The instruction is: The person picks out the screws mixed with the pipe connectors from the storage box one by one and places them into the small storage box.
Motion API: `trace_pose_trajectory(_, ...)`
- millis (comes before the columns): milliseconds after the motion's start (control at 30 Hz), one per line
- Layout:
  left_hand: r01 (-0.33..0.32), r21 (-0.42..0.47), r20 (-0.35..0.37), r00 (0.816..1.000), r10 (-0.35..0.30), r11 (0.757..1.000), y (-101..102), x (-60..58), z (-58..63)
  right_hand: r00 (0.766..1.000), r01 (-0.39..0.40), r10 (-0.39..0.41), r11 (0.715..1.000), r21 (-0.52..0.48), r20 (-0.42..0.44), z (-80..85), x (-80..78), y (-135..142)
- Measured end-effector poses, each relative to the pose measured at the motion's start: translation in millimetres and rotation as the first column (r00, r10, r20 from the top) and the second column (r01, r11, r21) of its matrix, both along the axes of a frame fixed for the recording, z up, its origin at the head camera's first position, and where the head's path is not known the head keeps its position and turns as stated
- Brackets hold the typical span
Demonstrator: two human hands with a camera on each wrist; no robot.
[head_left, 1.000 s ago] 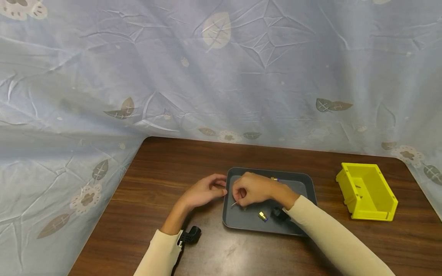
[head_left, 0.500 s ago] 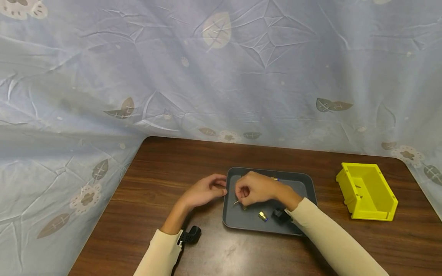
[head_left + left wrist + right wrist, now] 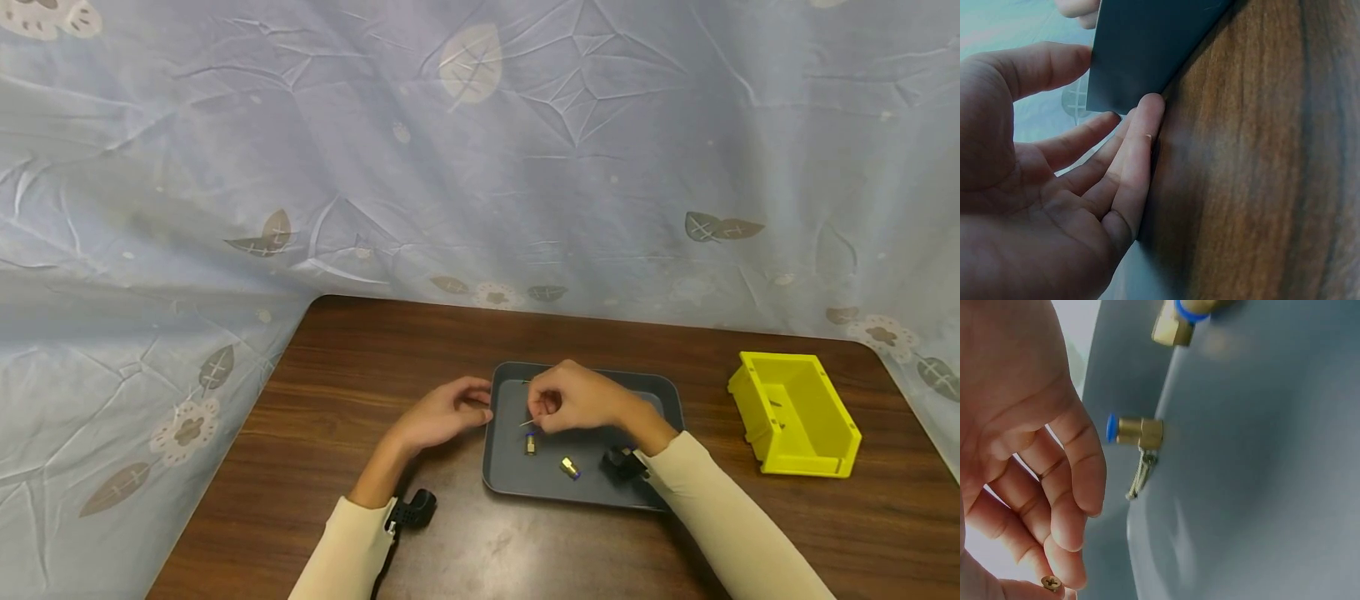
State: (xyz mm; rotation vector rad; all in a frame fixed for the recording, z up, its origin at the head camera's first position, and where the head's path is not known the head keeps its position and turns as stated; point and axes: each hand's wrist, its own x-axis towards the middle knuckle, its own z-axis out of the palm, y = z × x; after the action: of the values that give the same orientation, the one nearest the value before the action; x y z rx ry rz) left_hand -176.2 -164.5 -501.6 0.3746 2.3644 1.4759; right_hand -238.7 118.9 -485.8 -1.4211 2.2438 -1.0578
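Dark grey rectangular tray [image 3: 517, 477]: no readable text
Yellow plastic open-top bin [image 3: 806, 466]: no legible label
Brass fitting with blue collar [image 3: 1147, 432]: no readable number

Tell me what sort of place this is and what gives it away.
Probably a makeshift small-parts workstation: a grey tray with brass push-in fittings and a yellow parts bin sit on a wood-grain table, with leaf-printed cloth behind.

Your 2 sleeves [image 3: 727, 508] are cream, tray [image 3: 510, 477] grey, bin [image 3: 810, 465] yellow, screw [image 3: 1051, 584] brassy, fittings [image 3: 570, 467] gold (blue-ended), table [image 3: 360, 350] brown-grained, cloth [image 3: 337, 125] bluish, leaf-patterned.
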Motion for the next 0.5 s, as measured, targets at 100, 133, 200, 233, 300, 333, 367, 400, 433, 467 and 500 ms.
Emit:
trace_pose_trajectory(100,-0.001,-0.001,0.004,1.0,0.001,1.0,0,0.4,0.3,1.0,0.018,-0.018,1.0,-0.002,-0.005,1.3,-0.7,7)
trace_pose_trajectory(133,-0.002,-0.002,0.005,1.0,0.002,1.0,0,0.4,0.2,1.0,0.024,-0.024,1.0,0.0,-0.005,1.9,-0.6,9)
trace_pose_trajectory(200,-0.001,-0.005,0.006,1.0,0.001,1.0,0,0.5,0.4,0.999,0.035,-0.035,0.999,0.002,-0.013,2.4,-0.7,15)
trace_pose_trajectory(233,0.0,-0.007,0.007,1.0,0.0,1.0,0,0.6,0.5,0.999,0.043,-0.043,0.999,0.005,-0.015,3.9,-0.3,18)
trace_pose_trajectory(300,0.005,-0.005,0.006,1.0,-0.005,1.0,-1,0.4,0.2,0.998,0.055,-0.055,0.998,0.01,-0.021,5.7,0.0,23)
trace_pose_trajectory(333,0.006,-0.005,0.005,1.0,-0.006,1.0,-1,0.4,0.2,0.998,0.059,-0.059,0.998,0.012,-0.025,6.5,0.1,26)
trace_pose_trajectory(367,0.008,-0.004,0.004,1.0,-0.008,1.0,-1,0.4,0.2,0.998,0.063,-0.063,0.998,0.013,-0.03,6.1,-0.4,29)
trace_pose_trajectory(400,0.01,-0.002,0.002,1.0,-0.01,1.0,-1,0.5,0.4,0.997,0.067,-0.067,0.998,0.017,-0.033,6.1,-0.7,32)
trace_pose_trajectory(433,0.01,-0.003,0.002,1.0,-0.01,1.0,-1,0.5,0.3,0.997,0.072,-0.071,0.997,0.02,-0.035,6.8,-0.7,35)
trace_pose_trajectory(467,0.009,-0.004,0.002,1.0,-0.009,1.0,-1,0.4,0.1,0.996,0.076,-0.075,0.997,0.025,-0.039,6.6,-1.0,37)
trace_pose_trajectory(500,0.007,-0.008,0.003,1.0,-0.007,1.0,-1,0.6,0.1,0.996,0.08,-0.079,0.996,0.028,-0.043,6.7,-1.1,40)
